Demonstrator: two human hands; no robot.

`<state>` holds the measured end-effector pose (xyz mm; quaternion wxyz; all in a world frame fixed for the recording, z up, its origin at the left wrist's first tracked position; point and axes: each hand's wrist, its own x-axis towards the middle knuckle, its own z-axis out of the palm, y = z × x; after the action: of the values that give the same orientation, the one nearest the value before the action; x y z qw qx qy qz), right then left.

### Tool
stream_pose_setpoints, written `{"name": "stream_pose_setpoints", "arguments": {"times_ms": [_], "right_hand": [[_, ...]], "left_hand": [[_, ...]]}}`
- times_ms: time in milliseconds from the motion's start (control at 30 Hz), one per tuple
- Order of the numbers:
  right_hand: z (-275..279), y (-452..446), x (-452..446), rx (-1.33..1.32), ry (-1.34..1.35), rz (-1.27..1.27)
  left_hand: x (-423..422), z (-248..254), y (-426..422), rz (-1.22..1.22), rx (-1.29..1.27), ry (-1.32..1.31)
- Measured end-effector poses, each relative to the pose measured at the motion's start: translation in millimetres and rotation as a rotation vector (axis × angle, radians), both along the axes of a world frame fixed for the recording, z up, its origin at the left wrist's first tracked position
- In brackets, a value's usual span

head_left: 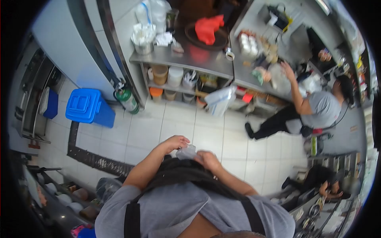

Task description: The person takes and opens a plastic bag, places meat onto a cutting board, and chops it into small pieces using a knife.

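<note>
In front of my dark apron (178, 170), a small piece of clear, crumpled plastic (186, 152) stretches between my two hands at waist height. It looks like a thin bag, though its exact kind is blurred. My left hand (176, 143) has its fingers curled at the plastic's upper left edge. On the other side, my right hand (208, 160) pinches the plastic's right end, its fingertips partly hidden.
Ahead stands a steel counter (198, 61) with shelves of tubs below. A lidded blue bin (89, 106) and a green cylinder (127, 101) stand at left. One co-worker (317, 107) works at the right counter; another person (317, 180) is lower right. White tiles (178, 119) cover the floor.
</note>
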<state>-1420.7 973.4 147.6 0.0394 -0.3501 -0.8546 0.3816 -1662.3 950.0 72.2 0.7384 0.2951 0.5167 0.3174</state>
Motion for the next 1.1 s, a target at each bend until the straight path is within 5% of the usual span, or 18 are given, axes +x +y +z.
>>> {"name": "stream_pose_setpoints", "arguments": {"times_ms": [167,367,533,633,733,833,967,1033,1100], "right_hand": [[13.7,5.7,2.2,-0.053,-0.188,-0.004],[-19.6,44.3,-9.0,-0.126,0.386,-0.457],[-1.3,57.7,-29.2,-0.443,0.607,-0.277],[50.8,32.9,-50.4,-0.374,0.438,-0.41],[45.3,32.8,-48.9,0.007,0.275,-0.375],[20.4,39.2,-35.9,0.032,0.318,-0.403],[30.6,31.5,-37.2,0.008,0.295,-0.421],[32.7,29.4,-48.6,0.027,0.371,-0.404],[30.2,23.4,-55.3,-0.118,0.478,-0.389]], "left_hand": [[-7.5,6.7,23.5,0.525,0.323,0.065],[0.1,83.8,1.8,0.278,0.588,-0.409],[14.8,86.0,-5.7,0.265,0.628,-0.641],[8.3,78.9,-7.0,0.413,0.617,-0.405],[-5.4,69.4,-17.7,0.47,0.642,-0.313],[-11.4,63.9,-40.1,0.524,0.609,-0.299],[-10.2,45.6,-58.8,0.416,0.451,0.105],[-10.2,55.2,-65.2,0.276,0.227,0.51],[-2.1,35.3,-59.3,0.363,0.329,0.646]]}}
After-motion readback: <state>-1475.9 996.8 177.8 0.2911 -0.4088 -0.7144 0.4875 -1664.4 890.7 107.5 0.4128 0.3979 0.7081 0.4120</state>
